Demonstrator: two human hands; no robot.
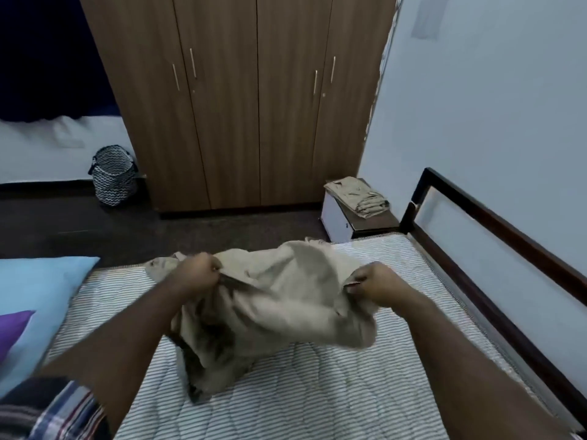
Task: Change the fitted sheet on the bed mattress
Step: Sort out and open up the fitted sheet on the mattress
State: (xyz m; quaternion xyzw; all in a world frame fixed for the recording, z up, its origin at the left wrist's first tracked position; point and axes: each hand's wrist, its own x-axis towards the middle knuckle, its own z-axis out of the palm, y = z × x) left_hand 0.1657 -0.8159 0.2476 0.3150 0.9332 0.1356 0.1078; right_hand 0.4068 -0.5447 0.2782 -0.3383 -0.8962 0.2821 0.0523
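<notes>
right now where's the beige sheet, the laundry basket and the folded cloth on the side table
beige sheet (279,300): head view, on its bunched middle between the hands
laundry basket (114,176): head view, on its zigzag wall
folded cloth (359,193): head view, on its top face

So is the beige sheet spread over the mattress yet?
No. The beige sheet hangs bunched between both hands, with the striped mattress bare.

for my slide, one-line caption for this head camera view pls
Both hands, left and right, grip a bunched beige sheet above the bare striped mattress.
</notes>
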